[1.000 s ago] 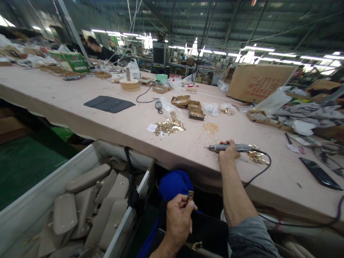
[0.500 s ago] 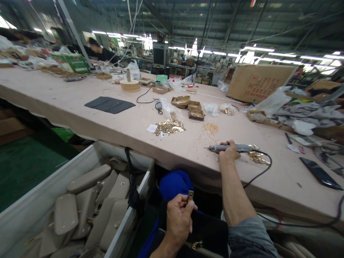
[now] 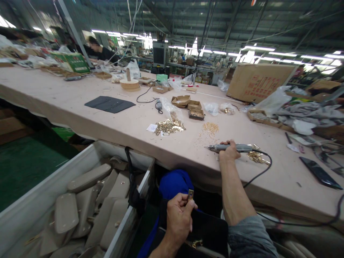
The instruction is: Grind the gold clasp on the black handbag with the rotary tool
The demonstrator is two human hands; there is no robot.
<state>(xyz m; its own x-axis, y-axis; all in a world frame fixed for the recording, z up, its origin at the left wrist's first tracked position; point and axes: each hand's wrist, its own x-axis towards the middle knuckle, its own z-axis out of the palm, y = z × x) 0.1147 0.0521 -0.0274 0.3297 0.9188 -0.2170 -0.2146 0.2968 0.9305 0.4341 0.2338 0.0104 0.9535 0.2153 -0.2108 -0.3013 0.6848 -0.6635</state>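
Observation:
Between thumb and fingers, my left hand (image 3: pixel 178 218) pinches a small gold metal plate (image 3: pixel 190 194) with a slot in it, upright above my lap. My right hand (image 3: pixel 229 151) is wrapped round a grey electric screwdriver (image 3: pixel 244 147), held level low over the table, its tip pointing left. A black cable runs from the screwdriver's right end. Just beyond the tip lie scattered tiny gold screws (image 3: pixel 210 128). Gold metal pieces (image 3: pixel 256 157) lie under the tool's rear end. To the left is a heap of gold slotted plates (image 3: pixel 169 127) by a clear bag.
A white bin (image 3: pixel 139 163) of beige bags (image 3: pixel 67 213) stands at my left. On the table (image 3: pixel 120 125) are a dark grey panel (image 3: pixel 110 104), small cardboard trays (image 3: pixel 196 114), a phone (image 3: pixel 320 172) and a large carton (image 3: pixel 260 82). Another person (image 3: pixel 100 50) sits far back left.
Almost nothing differs. Both hands keep their places and their holds, and the screwdriver's tip has shifted very slightly.

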